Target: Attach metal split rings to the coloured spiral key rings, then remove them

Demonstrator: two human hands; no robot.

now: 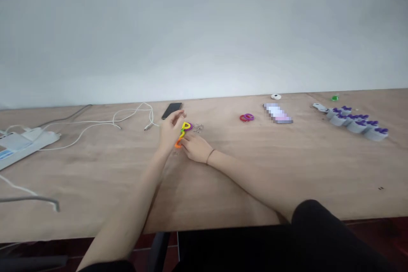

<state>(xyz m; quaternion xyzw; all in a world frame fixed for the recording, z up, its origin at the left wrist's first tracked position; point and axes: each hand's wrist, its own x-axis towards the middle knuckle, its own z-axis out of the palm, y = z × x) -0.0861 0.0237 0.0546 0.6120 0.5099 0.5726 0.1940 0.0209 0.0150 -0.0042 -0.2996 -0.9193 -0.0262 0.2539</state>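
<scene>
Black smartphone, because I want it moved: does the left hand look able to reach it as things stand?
Probably yes: the left hand is just below the black smartphone, and nothing appears to lie between them.

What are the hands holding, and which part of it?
The right hand seems to hold the orange end of the plastic link chain. The left hand pinches something too small to tell.

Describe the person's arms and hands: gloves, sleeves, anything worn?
No gloves on the left hand or right hand. The left forearm and right forearm are bare, with no sleeves in view. A thin dark band circles the right wrist; none shows on the left.
</scene>
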